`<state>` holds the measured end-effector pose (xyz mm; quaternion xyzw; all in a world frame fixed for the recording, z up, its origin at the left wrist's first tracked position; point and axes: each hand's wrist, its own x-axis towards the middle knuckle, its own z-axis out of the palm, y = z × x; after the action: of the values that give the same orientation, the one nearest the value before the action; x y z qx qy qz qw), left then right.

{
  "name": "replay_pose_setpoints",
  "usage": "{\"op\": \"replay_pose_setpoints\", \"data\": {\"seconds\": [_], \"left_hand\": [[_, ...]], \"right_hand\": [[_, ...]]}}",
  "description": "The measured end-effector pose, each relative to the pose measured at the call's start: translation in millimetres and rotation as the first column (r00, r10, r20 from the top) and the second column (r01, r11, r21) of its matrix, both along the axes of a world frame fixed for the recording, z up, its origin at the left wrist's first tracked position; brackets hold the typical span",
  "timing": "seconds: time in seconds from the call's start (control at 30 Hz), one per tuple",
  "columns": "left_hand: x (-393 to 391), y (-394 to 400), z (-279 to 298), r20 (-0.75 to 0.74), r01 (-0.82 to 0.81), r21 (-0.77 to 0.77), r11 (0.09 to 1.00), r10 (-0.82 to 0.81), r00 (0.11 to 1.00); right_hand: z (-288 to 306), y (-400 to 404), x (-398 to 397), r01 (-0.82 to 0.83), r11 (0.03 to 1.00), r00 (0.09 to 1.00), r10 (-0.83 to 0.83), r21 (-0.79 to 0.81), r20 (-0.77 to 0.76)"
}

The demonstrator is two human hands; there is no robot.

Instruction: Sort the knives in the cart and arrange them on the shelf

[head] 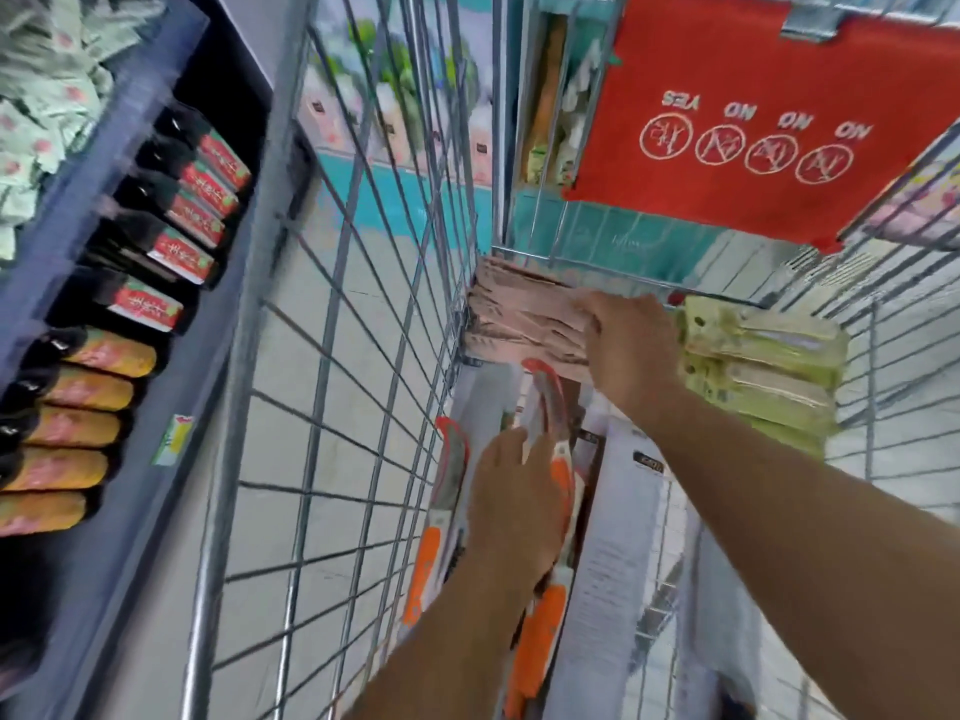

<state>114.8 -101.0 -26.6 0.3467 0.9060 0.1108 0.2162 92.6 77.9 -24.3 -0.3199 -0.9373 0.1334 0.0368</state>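
Both arms reach down into a wire cart (363,304). My left hand (511,504) rests on a stack of carded knives with orange handles and red-edged blades (545,402), its fingers curled round the top pack. My right hand (626,345) grips the near end of a stack of pink knife packs (519,319) at the cart's far end. Beside it on the right lies a stack of green knife packs (758,356). More orange-handled knives (431,553) stand against the cart's left wall. White boxed packs (618,537) lie under my right forearm.
A dark blue shelf (150,387) runs along the left, holding rows of black-handled knives with red cards (176,257) and yellow-orange packs (88,392). A red child-seat flap (753,122) hangs over the cart's far end. Pale floor tiles show through the wire.
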Motion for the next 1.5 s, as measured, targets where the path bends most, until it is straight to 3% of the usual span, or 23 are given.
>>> {"op": "replay_pose_setpoints", "data": {"seconds": [0.2,0.33,0.5,0.6,0.8,0.93,1.1,1.23,1.5], "left_hand": [[-0.5,-7.7,-6.5,0.044,0.069,-0.099,0.993,-0.065,0.997],[0.5,-10.8,-9.6,0.106,0.026,-0.001,1.000,-0.025,0.994],[1.6,-14.2,-6.8,0.154,0.047,-0.040,0.998,-0.040,0.987],[10.4,-18.2,0.4,0.105,0.104,-0.012,0.995,-0.102,0.989],[45.8,-49.0,-2.5,0.069,0.259,0.065,0.964,-0.263,0.962],[64.5,-71.6,-4.7,0.166,0.302,-0.068,0.951,-0.288,0.943],[73.7,-84.9,2.3,0.104,0.282,-0.118,0.952,-0.271,0.957],[75.9,-87.7,9.3,0.086,0.254,-0.114,0.960,-0.246,0.966],[71.8,-88.6,12.1,0.095,0.135,-0.266,0.954,-0.113,0.989]], "right_hand": [[-24.3,16.4,-21.1,-0.016,1.000,0.984,0.015,0.002,0.180],[-24.8,17.2,-15.4,-0.070,0.995,0.944,0.087,-0.065,0.317],[-2.0,-3.7,10.7,0.030,0.991,0.980,-0.003,-0.129,0.201],[9.7,-33.6,43.4,0.095,0.975,0.985,-0.063,-0.201,0.162],[8.8,-113.5,125.2,0.321,0.854,0.942,-0.245,-0.409,0.227],[8.7,-164.7,165.0,0.466,0.740,0.874,-0.298,-0.486,0.384],[11.3,-193.3,184.0,0.573,0.612,0.814,-0.347,-0.545,0.466],[13.2,-194.1,185.0,0.596,0.581,0.800,-0.372,-0.554,0.471],[13.7,-200.7,178.6,0.652,0.551,0.756,-0.426,-0.520,0.497]]}}
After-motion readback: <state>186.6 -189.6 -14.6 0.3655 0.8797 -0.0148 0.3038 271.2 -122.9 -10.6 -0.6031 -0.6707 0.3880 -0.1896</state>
